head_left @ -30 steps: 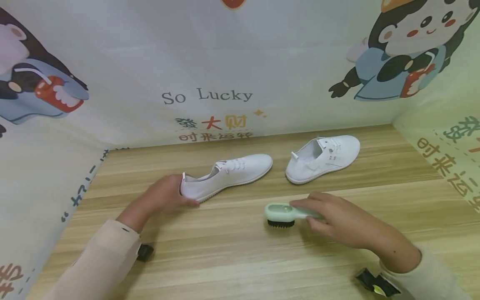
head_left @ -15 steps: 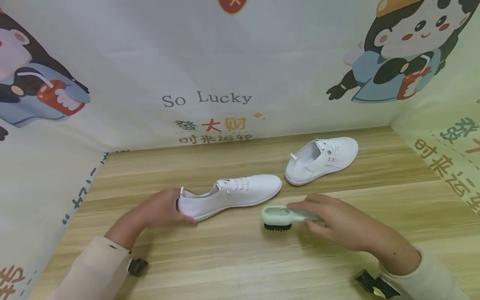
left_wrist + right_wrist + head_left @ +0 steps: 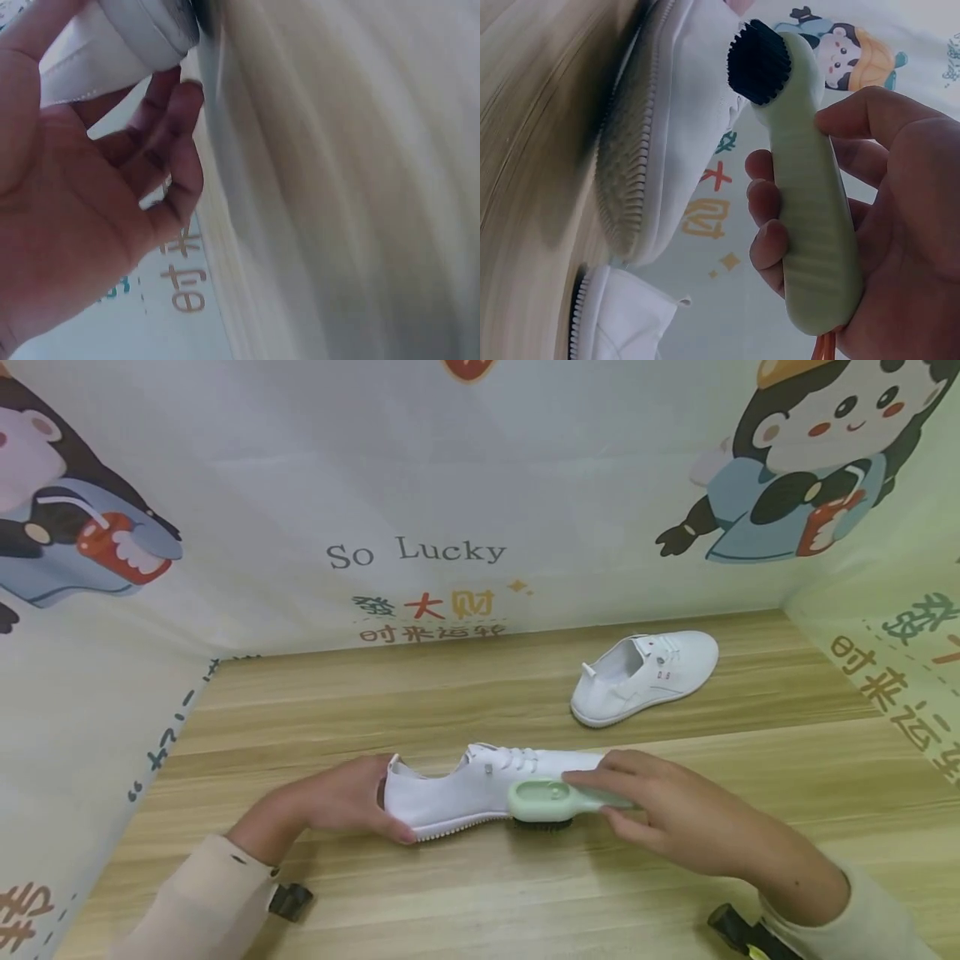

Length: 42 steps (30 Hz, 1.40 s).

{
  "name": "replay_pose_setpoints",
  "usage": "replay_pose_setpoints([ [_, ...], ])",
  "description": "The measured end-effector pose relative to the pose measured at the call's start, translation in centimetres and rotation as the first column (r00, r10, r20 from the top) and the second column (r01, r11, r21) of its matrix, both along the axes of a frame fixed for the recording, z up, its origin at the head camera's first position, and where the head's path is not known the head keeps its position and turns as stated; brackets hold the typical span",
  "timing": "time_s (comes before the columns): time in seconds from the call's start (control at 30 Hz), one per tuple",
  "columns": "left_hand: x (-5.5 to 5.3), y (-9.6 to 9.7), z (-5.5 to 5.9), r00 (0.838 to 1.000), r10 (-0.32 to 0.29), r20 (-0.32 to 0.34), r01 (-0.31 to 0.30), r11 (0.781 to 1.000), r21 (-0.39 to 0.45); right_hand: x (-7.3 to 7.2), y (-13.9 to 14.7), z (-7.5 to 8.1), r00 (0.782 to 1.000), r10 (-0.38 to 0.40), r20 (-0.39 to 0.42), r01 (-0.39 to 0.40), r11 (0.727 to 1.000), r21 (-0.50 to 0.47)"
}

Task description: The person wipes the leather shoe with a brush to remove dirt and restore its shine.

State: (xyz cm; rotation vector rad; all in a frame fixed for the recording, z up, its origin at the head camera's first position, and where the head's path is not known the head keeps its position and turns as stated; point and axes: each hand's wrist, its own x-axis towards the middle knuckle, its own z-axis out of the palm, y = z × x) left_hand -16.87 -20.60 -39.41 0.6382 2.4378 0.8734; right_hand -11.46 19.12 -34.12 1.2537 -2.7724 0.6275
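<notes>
A white lace-up shoe [image 3: 450, 802] points rightward, its sole facing partly toward me. My left hand [image 3: 348, 797] grips it by the heel, thumb low near the sole; the left wrist view shows curled fingers around the white heel [image 3: 105, 52]. In my right hand [image 3: 671, 818] is a pale green shoe brush [image 3: 540, 802], held by its handle. The brush head overlaps the near side of the shoe in the head view and hides part of the toe. Dark bristles [image 3: 759, 64] face the ribbed sole [image 3: 626, 180] in the right wrist view.
The second white shoe [image 3: 648, 681] lies at the back right of the wood-patterned surface [image 3: 465, 910]. Printed white sheets [image 3: 420, 468] with cartoon figures and lettering stand up at the back and both sides. An orange cord [image 3: 825, 345] hangs from the brush handle.
My left hand has brought the shoe nearer to me and to the right, up to the brush. The brush has shifted slightly left. The second shoe has stayed put.
</notes>
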Motion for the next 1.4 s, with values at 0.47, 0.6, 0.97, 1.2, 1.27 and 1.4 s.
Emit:
replay_pose_setpoints([
  [0.47, 0.2, 3.4, -0.2, 0.982, -0.134, 0.133, 0.123, 0.989, 0.084, 0.6, -0.6, -0.1, 0.993, 0.048, -0.103, -0.052, 0.998, -0.034],
  [0.6, 0.2, 3.5, -0.2, 0.983, -0.086, 0.161, 0.062, 0.987, 0.148, 0.5, -0.9, -0.2, 0.993, 0.035, -0.117, -0.039, 0.999, -0.032],
  [0.97, 1.3, 3.6, -0.1, 0.992, -0.022, 0.127, -0.002, 0.982, 0.186, 0.2, -2.2, -1.2, 0.982, -0.048, -0.184, 0.045, 0.999, -0.021],
  [1.2, 1.0, 3.8, -0.2, 0.997, -0.022, 0.072, 0.009, 0.984, 0.178, -0.4, -4.5, -1.9, 0.963, -0.033, -0.267, 0.031, 0.999, -0.011],
  [1.27, 0.9, 3.8, -0.2, 0.998, -0.032, 0.062, 0.02, 0.983, 0.181, -0.5, -5.2, -2.2, 0.954, -0.028, -0.298, 0.026, 1.0, -0.013],
  [1.4, 0.7, 3.8, -0.3, 0.998, -0.05, 0.046, 0.04, 0.979, 0.198, -0.8, -6.8, -2.5, 0.944, -0.024, -0.328, 0.023, 1.0, -0.009],
])
